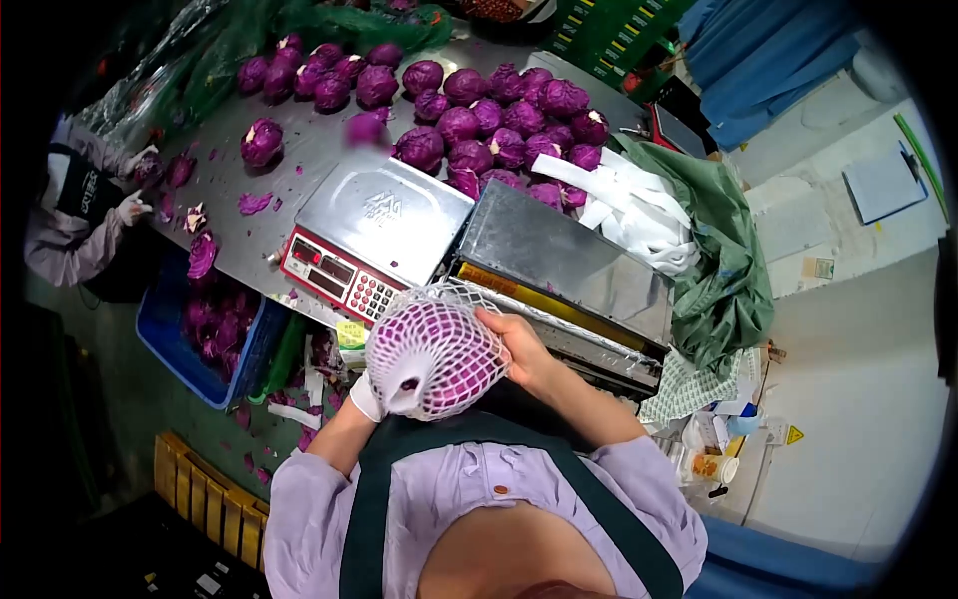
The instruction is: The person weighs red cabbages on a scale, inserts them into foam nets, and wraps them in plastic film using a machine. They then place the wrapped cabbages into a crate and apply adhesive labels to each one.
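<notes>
A red cabbage (464, 364) in a white foam net sleeve (409, 369) is held up close to my chest. Around its right side curls my right hand (514, 346), thumb on the netting. My left hand (368, 396), in a white glove, supports the cabbage from the left and below; its fingers are hidden behind it. Just beyond the cabbage stands a digital scale (384, 215) with a red front panel and a bare steel plate. A flat-topped metal machine (564, 255) sits to the right of the scale.
Many red cabbages (459, 125) cover the steel table (225, 225). White foam nets (629, 205) lie beside a green sack (733, 280). At left, a co-worker's gloved hand (133, 208) is near trimmed cabbages, above a blue crate (180, 351) of leaves. A clipboard (883, 185) lies far right.
</notes>
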The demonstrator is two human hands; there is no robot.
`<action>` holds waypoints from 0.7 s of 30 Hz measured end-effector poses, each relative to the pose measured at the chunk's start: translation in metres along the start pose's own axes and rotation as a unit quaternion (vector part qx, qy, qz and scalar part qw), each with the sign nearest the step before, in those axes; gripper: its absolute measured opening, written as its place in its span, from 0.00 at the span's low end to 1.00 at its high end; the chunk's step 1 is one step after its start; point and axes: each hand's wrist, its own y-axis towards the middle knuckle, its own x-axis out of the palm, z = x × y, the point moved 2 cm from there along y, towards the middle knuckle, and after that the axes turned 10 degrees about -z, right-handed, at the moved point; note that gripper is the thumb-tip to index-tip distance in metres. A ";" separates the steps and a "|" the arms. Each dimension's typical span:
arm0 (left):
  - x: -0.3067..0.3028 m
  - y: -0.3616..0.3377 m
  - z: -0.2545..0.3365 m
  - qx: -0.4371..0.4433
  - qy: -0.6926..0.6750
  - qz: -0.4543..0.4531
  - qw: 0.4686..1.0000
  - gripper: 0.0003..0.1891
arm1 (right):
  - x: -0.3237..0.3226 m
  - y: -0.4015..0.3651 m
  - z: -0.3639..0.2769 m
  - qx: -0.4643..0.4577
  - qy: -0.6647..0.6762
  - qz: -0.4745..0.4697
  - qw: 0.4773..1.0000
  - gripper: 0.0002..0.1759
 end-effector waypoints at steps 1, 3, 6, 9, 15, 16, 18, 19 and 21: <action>-0.007 0.006 -0.004 0.023 0.199 -0.011 0.980 0.23 | -0.023 0.010 0.002 0.007 0.012 -0.014 1.000 0.12; 0.016 0.029 0.010 0.070 0.389 -0.013 0.919 0.22 | -0.048 0.015 -0.002 -0.029 -0.182 0.058 0.981 0.11; 0.056 0.071 0.024 0.000 0.041 0.087 0.995 0.21 | -0.071 -0.002 -0.036 -0.289 -0.603 0.110 0.736 0.16; 0.052 0.134 0.031 -0.041 -0.061 0.121 0.990 0.19 | -0.059 -0.027 -0.094 -0.378 -0.371 0.008 0.848 0.27; 0.051 0.286 0.016 -0.008 -0.004 0.204 0.979 0.11 | -0.128 -0.020 -0.145 -0.386 -0.272 0.066 0.879 0.33; 0.013 0.323 0.000 0.018 0.022 0.221 0.975 0.09 | -0.140 -0.019 -0.151 -0.373 -0.282 0.120 0.876 0.33; 0.035 0.328 -0.010 0.208 0.173 0.298 0.915 0.17 | -0.145 -0.023 -0.155 -0.303 -0.288 0.171 0.892 0.34; 0.046 0.328 -0.014 0.208 0.211 0.320 0.900 0.19 | -0.149 -0.024 -0.157 -0.235 -0.292 0.227 0.899 0.34; 0.037 0.332 -0.016 0.282 0.498 0.275 0.772 0.19 | -0.158 -0.024 -0.170 -0.212 -0.299 0.196 0.910 0.34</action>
